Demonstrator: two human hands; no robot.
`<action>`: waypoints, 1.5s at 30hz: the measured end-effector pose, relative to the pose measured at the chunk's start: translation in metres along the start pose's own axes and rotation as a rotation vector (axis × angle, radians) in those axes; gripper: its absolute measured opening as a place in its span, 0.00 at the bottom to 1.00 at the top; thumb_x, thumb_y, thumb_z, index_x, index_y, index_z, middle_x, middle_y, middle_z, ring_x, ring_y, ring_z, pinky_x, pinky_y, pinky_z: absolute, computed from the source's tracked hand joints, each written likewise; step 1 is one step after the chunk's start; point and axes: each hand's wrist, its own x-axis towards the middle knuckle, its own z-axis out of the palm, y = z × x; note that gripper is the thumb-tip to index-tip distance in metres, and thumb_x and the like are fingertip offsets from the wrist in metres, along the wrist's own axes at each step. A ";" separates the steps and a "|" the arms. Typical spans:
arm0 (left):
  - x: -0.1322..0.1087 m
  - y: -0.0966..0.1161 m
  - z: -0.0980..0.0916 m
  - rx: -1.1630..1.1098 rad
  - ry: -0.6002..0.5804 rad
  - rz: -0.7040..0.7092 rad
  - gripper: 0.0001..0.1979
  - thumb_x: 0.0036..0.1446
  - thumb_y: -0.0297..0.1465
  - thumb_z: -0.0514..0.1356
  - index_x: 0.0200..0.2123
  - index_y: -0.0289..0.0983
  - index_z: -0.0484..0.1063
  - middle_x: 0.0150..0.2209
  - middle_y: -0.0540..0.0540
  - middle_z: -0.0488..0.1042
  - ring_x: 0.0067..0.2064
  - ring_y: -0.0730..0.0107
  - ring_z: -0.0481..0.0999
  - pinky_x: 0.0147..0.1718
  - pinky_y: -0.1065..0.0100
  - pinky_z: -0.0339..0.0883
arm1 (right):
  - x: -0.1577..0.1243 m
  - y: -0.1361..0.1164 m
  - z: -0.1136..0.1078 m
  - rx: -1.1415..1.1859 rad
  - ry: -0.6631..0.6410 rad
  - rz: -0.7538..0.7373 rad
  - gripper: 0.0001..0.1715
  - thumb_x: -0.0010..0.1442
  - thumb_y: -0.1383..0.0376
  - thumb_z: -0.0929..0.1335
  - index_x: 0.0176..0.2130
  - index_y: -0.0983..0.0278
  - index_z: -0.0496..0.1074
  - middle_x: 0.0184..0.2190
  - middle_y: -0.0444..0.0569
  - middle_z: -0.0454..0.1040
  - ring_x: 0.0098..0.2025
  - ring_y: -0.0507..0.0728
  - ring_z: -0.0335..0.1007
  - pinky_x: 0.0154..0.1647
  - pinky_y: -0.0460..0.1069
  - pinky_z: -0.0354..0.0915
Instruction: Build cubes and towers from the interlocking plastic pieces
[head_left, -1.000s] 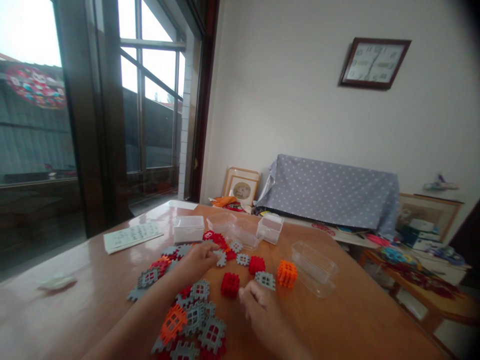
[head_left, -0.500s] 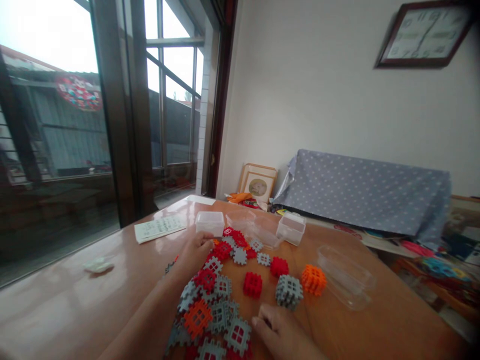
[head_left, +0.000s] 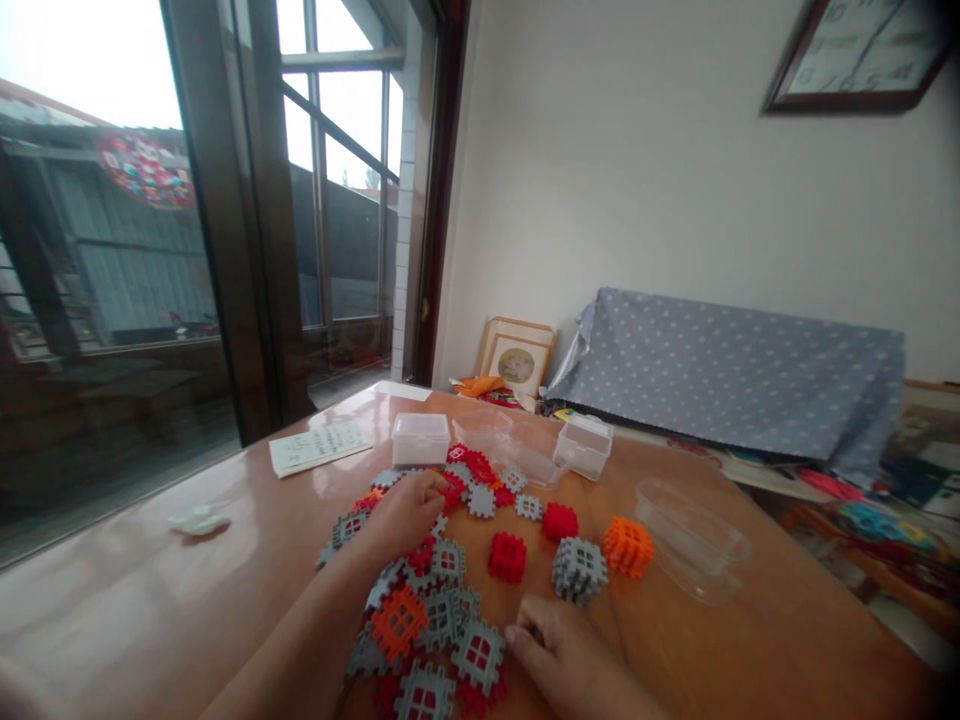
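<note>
A heap of flat grey, red and orange interlocking tiles (head_left: 435, 610) lies on the wooden table (head_left: 750, 640). My left hand (head_left: 409, 510) rests palm down on the far part of the heap, fingers curled over red tiles (head_left: 457, 490). My right hand (head_left: 551, 655) lies at the heap's near right edge with fingers curled loosely; whether it holds anything is hidden. Built cubes stand beyond it: a red cube (head_left: 507, 556), a second red cube (head_left: 559, 521), a grey cube (head_left: 579, 570) and an orange cube (head_left: 628, 546).
Clear plastic boxes (head_left: 420, 438) (head_left: 583, 447) and an open clear container (head_left: 694, 540) stand around the tiles. A printed sheet (head_left: 319, 446) and a crumpled tissue (head_left: 196, 520) lie at the left. Behind are a window, a covered sofa and clutter.
My left hand drew back from near the clear box onto the tile heap. My right hand has let go of a grey piece; a grey cube now stands free beside the orange one.
</note>
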 end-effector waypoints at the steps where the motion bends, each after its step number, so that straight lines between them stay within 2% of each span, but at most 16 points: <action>1: 0.000 -0.001 -0.001 0.033 0.022 0.014 0.09 0.54 0.28 0.53 0.33 0.38 0.74 0.26 0.51 0.71 0.29 0.71 0.67 0.28 0.71 0.54 | 0.001 0.001 0.001 -0.004 -0.001 0.000 0.14 0.64 0.57 0.64 0.31 0.61 0.70 0.29 0.43 0.76 0.32 0.52 0.70 0.30 0.46 0.51; 5: 0.001 -0.005 -0.009 0.134 0.127 0.013 0.10 0.56 0.28 0.53 0.34 0.39 0.75 0.29 0.49 0.75 0.32 0.67 0.71 0.31 0.70 0.58 | 0.004 0.005 0.003 -0.023 -0.020 -0.004 0.13 0.64 0.57 0.64 0.32 0.61 0.70 0.29 0.43 0.76 0.32 0.53 0.70 0.29 0.46 0.50; 10: -0.002 -0.001 -0.014 0.290 0.154 0.038 0.10 0.56 0.28 0.55 0.37 0.40 0.76 0.38 0.44 0.78 0.42 0.61 0.74 0.41 0.66 0.62 | 0.008 0.009 0.007 -0.034 -0.042 -0.011 0.12 0.64 0.58 0.64 0.32 0.61 0.70 0.29 0.44 0.76 0.32 0.53 0.70 0.29 0.46 0.50; 13: -0.005 0.006 -0.011 0.435 0.102 0.107 0.10 0.55 0.26 0.54 0.36 0.40 0.75 0.42 0.43 0.77 0.46 0.59 0.73 0.46 0.63 0.62 | 0.009 0.013 0.011 -0.037 -0.045 -0.011 0.12 0.63 0.58 0.64 0.32 0.61 0.71 0.29 0.44 0.76 0.31 0.53 0.70 0.29 0.46 0.51; 16: -0.010 0.013 -0.004 0.524 0.002 0.192 0.09 0.54 0.26 0.55 0.34 0.41 0.75 0.45 0.43 0.76 0.52 0.56 0.71 0.53 0.58 0.60 | 0.008 0.015 0.012 -0.036 -0.040 -0.012 0.12 0.63 0.58 0.64 0.32 0.61 0.71 0.29 0.44 0.76 0.32 0.53 0.70 0.29 0.46 0.51; 19: -0.012 0.015 0.004 0.582 -0.084 0.214 0.09 0.57 0.29 0.55 0.32 0.42 0.76 0.54 0.45 0.74 0.63 0.50 0.61 0.62 0.46 0.49 | 0.006 0.011 0.009 -0.030 -0.030 -0.010 0.11 0.63 0.58 0.64 0.32 0.61 0.70 0.29 0.43 0.76 0.32 0.53 0.70 0.29 0.46 0.50; 22: -0.011 0.011 0.010 0.608 -0.131 0.204 0.10 0.59 0.31 0.54 0.33 0.42 0.77 0.61 0.47 0.69 0.68 0.45 0.54 0.63 0.38 0.40 | 0.004 0.005 0.004 -0.015 -0.012 0.006 0.12 0.63 0.58 0.64 0.31 0.61 0.70 0.29 0.43 0.77 0.31 0.53 0.69 0.29 0.46 0.50; 28: -0.005 0.007 0.013 0.597 -0.119 0.225 0.13 0.61 0.31 0.51 0.36 0.44 0.77 0.57 0.44 0.73 0.63 0.48 0.63 0.62 0.33 0.37 | 0.001 0.000 0.001 0.010 0.000 0.042 0.13 0.63 0.57 0.65 0.32 0.61 0.71 0.29 0.43 0.77 0.31 0.52 0.68 0.29 0.46 0.50; 34: -0.008 0.015 0.009 0.635 -0.115 0.189 0.12 0.60 0.32 0.53 0.36 0.42 0.77 0.50 0.42 0.76 0.55 0.51 0.71 0.63 0.38 0.39 | 0.001 -0.003 -0.001 0.002 -0.001 0.045 0.13 0.63 0.57 0.65 0.31 0.61 0.71 0.29 0.43 0.77 0.31 0.52 0.69 0.29 0.46 0.49; 39: -0.007 0.019 0.003 0.668 -0.026 0.165 0.10 0.60 0.32 0.52 0.33 0.41 0.74 0.42 0.42 0.78 0.49 0.53 0.72 0.62 0.39 0.40 | 0.000 -0.002 -0.001 0.003 0.000 0.028 0.13 0.63 0.57 0.65 0.31 0.61 0.71 0.30 0.43 0.77 0.32 0.53 0.70 0.29 0.46 0.50; 42: -0.005 0.017 0.004 0.682 0.012 0.141 0.09 0.58 0.31 0.54 0.37 0.40 0.74 0.44 0.41 0.77 0.51 0.51 0.71 0.61 0.42 0.43 | 0.000 -0.004 -0.001 0.002 -0.004 0.026 0.12 0.63 0.57 0.65 0.31 0.61 0.71 0.30 0.43 0.77 0.32 0.53 0.70 0.29 0.46 0.50; 45: -0.003 0.013 0.009 0.678 0.021 0.129 0.14 0.57 0.32 0.56 0.47 0.41 0.73 0.51 0.39 0.75 0.56 0.50 0.68 0.62 0.42 0.41 | -0.001 -0.007 -0.004 0.004 -0.003 0.029 0.12 0.63 0.57 0.65 0.31 0.61 0.70 0.30 0.43 0.77 0.32 0.53 0.70 0.29 0.46 0.50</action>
